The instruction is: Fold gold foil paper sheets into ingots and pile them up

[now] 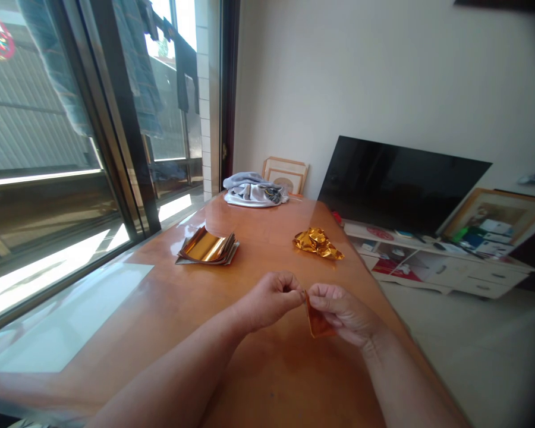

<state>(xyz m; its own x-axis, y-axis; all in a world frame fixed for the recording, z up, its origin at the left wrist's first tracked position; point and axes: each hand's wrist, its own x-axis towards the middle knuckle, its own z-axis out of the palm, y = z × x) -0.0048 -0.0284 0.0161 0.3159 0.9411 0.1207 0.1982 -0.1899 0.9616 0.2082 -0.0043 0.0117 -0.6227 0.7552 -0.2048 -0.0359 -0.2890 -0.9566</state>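
Above the near part of the wooden table, a small folded sheet of gold foil paper is held between both hands. My right hand grips it from the right, thumb on top and fingers behind. My left hand is closed, its thumb and forefinger pinching the upper left corner of the sheet. Farther off to the left lies a curled stack of gold foil paper. Beyond my right hand sits a crumpled, folded gold foil piece.
Grey and white cloth lies at the table's far end, with wooden picture frames behind it. A large television stands on a white cabinet to the right. Sliding glass doors run along the left, beside a pale sheet.
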